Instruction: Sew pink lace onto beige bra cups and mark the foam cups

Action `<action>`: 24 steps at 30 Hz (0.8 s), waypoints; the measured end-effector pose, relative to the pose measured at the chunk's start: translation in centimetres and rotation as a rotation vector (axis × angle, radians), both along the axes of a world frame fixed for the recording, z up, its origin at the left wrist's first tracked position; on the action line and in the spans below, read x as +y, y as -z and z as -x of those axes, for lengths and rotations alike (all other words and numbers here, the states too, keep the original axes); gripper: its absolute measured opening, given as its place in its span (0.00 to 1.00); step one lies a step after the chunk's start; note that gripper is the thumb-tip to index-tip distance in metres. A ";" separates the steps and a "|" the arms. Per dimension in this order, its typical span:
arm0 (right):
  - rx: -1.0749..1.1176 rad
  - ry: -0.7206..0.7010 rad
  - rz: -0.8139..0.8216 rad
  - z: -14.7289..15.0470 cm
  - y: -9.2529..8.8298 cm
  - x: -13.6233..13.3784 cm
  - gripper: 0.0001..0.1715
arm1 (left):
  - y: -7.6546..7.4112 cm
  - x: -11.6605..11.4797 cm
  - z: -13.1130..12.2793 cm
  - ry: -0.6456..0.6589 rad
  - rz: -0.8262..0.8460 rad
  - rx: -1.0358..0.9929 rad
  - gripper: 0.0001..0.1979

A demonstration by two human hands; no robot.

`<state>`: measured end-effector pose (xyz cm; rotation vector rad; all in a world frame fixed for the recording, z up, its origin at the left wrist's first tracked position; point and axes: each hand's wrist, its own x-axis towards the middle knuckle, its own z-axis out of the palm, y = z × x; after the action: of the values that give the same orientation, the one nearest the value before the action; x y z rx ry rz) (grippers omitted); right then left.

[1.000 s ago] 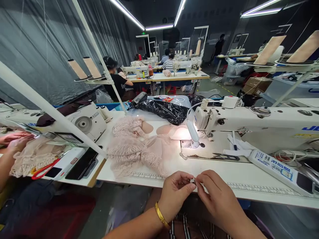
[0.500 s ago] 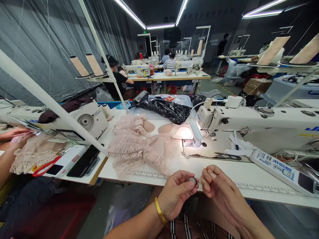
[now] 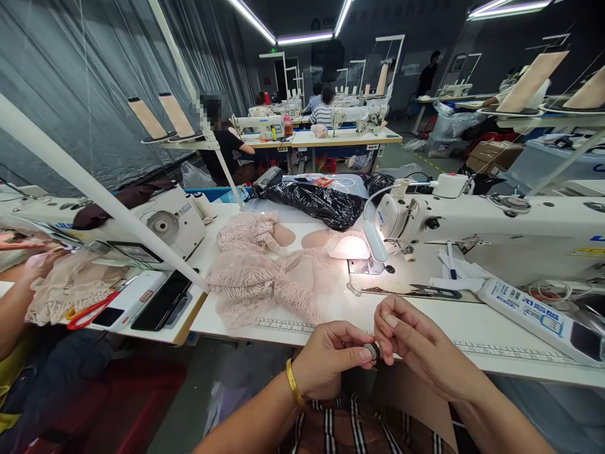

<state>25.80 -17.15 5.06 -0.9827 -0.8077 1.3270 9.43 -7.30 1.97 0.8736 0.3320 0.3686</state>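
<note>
My left hand [image 3: 331, 356], with a gold bangle on its wrist, pinches a small round metal bobbin [image 3: 372, 350] between thumb and fingers, just below the front edge of the white sewing table [image 3: 472, 328]. My right hand [image 3: 416, 343] is beside it with curled fingers, the fingertips touching the bobbin. A heap of pink lace fabric [image 3: 265, 271] lies on the table to the left of the white sewing machine [image 3: 472, 221], whose lamp [image 3: 373, 243] lights the needle plate.
Thread snips [image 3: 435, 292] and a long white labelled device [image 3: 539, 315] lie right of the needle. A black plastic bag [image 3: 316, 202] sits behind the lace. At left, another person's hand [image 3: 33, 265] works pink lace beside a second machine [image 3: 155, 221], red scissors [image 3: 87, 312] and a phone [image 3: 158, 306].
My hands parted briefly, showing the bobbin in the left fingers, then came together again slightly lower. The view shifted a little.
</note>
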 end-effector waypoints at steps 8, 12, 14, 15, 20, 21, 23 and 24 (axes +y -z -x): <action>0.113 0.145 0.092 -0.6 1.2 0.3 0.19 | 0.1 -0.1 0.3 -0.064 0.044 -0.014 0.20; 0.194 0.221 0.115 -0.8 2.0 0.2 0.19 | 0.4 0.2 0.8 -0.026 0.111 0.011 0.19; 0.205 0.216 0.129 -0.8 2.1 0.2 0.19 | 0.5 0.3 1.0 0.034 0.168 0.003 0.20; 0.190 0.211 0.137 -0.9 2.2 0.2 0.19 | 0.6 0.3 1.2 0.063 0.189 -0.005 0.20; -0.296 0.342 0.117 -1.9 2.8 -0.1 0.18 | 1.2 0.1 2.4 0.079 0.239 -0.023 0.17; -0.486 0.391 0.071 -1.9 2.8 -0.4 0.18 | 1.3 0.0 2.7 0.059 0.240 -0.017 0.17; -0.838 0.374 -0.076 -1.1 2.5 -1.1 0.20 | 1.7 -0.2 3.5 0.012 0.226 0.015 0.19; -0.973 0.290 -0.161 -0.4 2.3 -1.4 0.22 | 1.9 -0.4 4.0 -0.008 0.218 0.043 0.20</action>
<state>26.21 -18.51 2.75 -1.5605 -1.3960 0.4664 5.40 -7.70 0.12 0.6677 0.4074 0.3151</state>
